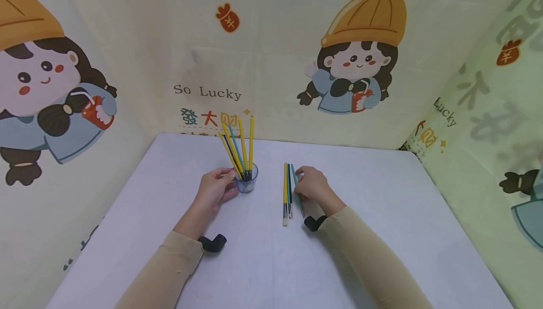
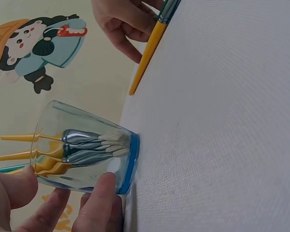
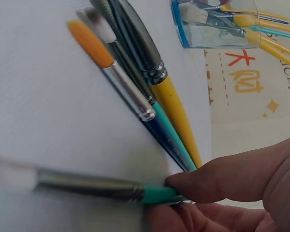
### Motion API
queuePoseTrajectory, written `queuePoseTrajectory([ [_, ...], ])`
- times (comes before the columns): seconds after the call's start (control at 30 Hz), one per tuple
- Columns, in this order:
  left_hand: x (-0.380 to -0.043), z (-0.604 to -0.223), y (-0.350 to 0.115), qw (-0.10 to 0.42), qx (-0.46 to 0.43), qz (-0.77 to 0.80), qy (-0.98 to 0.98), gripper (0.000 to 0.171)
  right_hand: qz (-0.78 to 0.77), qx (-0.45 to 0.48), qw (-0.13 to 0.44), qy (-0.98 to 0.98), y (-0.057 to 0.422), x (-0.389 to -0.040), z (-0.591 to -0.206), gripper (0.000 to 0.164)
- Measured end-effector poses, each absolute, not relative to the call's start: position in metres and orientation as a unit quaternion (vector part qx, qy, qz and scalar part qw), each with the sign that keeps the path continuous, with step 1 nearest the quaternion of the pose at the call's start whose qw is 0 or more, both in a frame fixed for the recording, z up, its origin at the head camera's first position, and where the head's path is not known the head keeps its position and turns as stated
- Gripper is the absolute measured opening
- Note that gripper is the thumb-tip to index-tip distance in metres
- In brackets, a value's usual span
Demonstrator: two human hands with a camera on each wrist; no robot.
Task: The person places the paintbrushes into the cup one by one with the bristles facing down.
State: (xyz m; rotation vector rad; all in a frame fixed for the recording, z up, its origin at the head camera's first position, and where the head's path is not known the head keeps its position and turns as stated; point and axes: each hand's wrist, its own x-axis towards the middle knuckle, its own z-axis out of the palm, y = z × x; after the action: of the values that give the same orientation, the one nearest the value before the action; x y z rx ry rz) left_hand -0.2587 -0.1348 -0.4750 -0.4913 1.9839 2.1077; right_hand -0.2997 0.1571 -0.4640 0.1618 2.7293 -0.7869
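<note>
A clear plastic cup (image 1: 246, 186) with a blue base stands on the table, holding several paintbrushes (image 1: 240, 151), bristles down, with mostly yellow handles. My left hand (image 1: 215, 188) grips the cup from its left side, thumb near the rim and fingers low on the wall. To the right, my right hand (image 1: 315, 186) pinches the teal handle of a paintbrush (image 3: 94, 186) whose pale bristles point toward me. Beside it lie a yellow brush (image 3: 176, 106), a teal brush (image 3: 171, 125) and a navy brush (image 3: 166, 142) with orange bristles, close together.
A white cloth covers the table (image 1: 254, 262). Printed curtains (image 1: 275, 63) hang behind it and at both sides. Black wrist mounts (image 1: 213, 243) sit at the cuffs of the beige sleeves (image 1: 165, 266).
</note>
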Motion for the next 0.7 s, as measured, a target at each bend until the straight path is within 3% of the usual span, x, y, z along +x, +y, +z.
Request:
queuePoseTrajectory([
  [0.37, -0.258, -0.473, -0.135, 0.106, -0.164, 0.711, 0.675, 0.039, -0.277, 0.039, 0.158, 0.947, 0.161, -0.301, -0.461, 0.052],
  [0.7, -0.26, -0.476, -0.135, 0.101, -0.162, 0.714, 0.674, 0.038, -0.391, 0.069, 0.155, 0.905, 0.167, -0.3, -0.461, 0.054],
])
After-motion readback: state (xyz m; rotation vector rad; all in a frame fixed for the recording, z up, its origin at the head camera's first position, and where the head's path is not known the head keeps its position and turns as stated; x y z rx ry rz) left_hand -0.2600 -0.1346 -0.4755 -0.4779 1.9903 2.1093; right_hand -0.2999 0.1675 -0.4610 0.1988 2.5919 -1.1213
